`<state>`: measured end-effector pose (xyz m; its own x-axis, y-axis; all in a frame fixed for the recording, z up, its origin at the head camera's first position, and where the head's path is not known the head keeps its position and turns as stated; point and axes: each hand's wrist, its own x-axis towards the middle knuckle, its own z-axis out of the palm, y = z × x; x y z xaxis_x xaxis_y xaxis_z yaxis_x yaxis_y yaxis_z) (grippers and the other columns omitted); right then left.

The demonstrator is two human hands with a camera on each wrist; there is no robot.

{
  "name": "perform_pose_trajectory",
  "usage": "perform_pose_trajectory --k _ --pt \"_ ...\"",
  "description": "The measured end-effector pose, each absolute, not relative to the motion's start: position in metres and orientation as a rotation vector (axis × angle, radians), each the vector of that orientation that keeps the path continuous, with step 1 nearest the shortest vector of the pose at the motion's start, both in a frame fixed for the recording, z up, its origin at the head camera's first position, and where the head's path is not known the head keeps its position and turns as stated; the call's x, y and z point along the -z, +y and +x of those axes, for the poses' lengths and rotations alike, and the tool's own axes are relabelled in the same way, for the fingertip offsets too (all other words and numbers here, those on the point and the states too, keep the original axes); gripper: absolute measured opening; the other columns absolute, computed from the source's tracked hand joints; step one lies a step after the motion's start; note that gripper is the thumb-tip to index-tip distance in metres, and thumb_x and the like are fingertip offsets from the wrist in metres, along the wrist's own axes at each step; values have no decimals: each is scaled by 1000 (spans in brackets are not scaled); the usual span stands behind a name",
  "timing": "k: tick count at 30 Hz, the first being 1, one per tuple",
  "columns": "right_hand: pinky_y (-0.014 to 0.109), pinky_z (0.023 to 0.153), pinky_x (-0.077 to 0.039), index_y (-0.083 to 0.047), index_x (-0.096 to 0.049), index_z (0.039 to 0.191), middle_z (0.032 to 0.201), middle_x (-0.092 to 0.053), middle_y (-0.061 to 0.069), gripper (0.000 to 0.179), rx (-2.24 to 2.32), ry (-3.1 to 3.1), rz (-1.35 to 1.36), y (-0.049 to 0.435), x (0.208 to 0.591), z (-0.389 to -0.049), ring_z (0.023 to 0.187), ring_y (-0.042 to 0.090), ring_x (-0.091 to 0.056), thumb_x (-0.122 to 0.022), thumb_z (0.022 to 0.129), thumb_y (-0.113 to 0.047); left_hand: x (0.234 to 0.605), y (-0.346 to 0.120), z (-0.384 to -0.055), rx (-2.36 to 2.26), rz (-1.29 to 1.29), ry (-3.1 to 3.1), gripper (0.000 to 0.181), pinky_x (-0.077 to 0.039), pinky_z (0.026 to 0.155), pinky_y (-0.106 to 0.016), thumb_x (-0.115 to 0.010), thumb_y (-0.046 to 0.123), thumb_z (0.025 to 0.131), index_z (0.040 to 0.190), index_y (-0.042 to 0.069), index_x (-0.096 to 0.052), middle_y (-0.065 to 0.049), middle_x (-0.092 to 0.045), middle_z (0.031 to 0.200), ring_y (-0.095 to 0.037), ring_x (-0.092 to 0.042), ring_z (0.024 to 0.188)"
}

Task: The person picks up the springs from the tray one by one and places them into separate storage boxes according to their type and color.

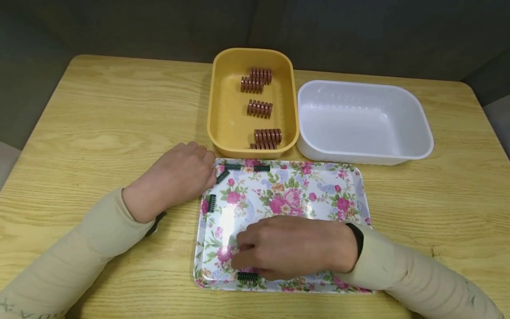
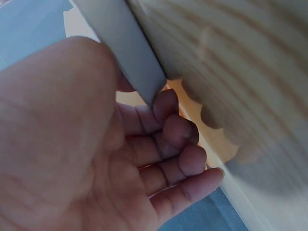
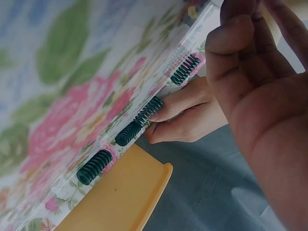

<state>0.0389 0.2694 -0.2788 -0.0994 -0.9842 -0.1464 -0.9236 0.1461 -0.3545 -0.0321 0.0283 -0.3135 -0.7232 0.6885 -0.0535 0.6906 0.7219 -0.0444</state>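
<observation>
A flowered tray [image 1: 279, 190] lies on the table, with several small dark green springs [image 1: 212, 203] along its left and far edges. At the tray's far left corner, my left hand [image 1: 175, 179] grips the rim, the thumb beside a green spring [image 3: 149, 108]. Its fingers bend under the tray's edge [image 2: 130, 48] in the left wrist view. My right hand [image 1: 292, 248] is over the near part of the tray with loosely bent fingers, and no held thing shows. Close by its fingertips, one green spring [image 1: 248, 277] lies at the near edge.
Behind the tray stands a yellow bin [image 1: 217, 102] with several thicker brown springs [image 1: 260, 108] in it. A white bin [image 1: 358, 157] is to its right. Both stand on the wooden table [image 1: 139, 102], close to the tray's far edge.
</observation>
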Motion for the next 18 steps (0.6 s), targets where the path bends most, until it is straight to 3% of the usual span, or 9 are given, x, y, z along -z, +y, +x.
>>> perform_pose_trajectory --k 5,18 --pt "13 70 -42 -26 -68 111 87 -55 -12 15 198 2081 -1835 268 278 41 75 -1 -48 -71 97 -23 313 28 -32 89 1150 2879 29 -48 67 -38 -52 24 103 84 3 -57 -8 -56 77 -24 -51 73" --pt "13 67 -35 -30 -70 112 83 -52 -12 20 209 2056 -1889 268 279 45 70 0 -39 -66 99 -16 313 28 -32 86 1167 2880 29 -48 66 -38 -54 24 102 83 3 -57 -8 -56 76 -24 -51 72"
